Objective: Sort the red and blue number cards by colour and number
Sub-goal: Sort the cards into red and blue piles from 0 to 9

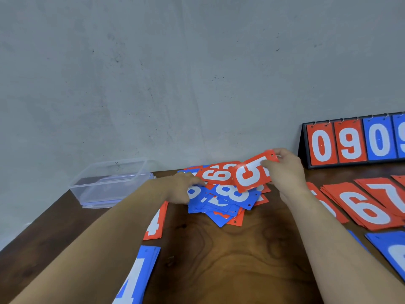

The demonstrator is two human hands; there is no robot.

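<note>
Two neat stacks lie nearest on the dark brown wooden table (230, 260): a stack of blue cards with a white 4 (140, 275) and, just past it, a stack of red cards with a white 4 (156, 222). The left arm reaches right over both, so a low elbow could knock them crooked.

Off to the right, the stack of red cards with a white 6 (363, 207) sits close to the stack of red cards with a white 7 (390, 194). A card dropped in a hurry could land on the wrong one.

Farther on is the messy pile of mixed red and blue cards (225, 200). The left hand (182, 187) lies on its left edge, fingers bent down onto a blue card. It may be pinching or only pressing; I cannot tell. A hard pull could make loose cards slide away.

The right hand (287, 172) pinches the red card with a white 5 (252, 174) at its far end, thumb on its face, holding it above the pile. Such a small pinch could let it slip.
</note>
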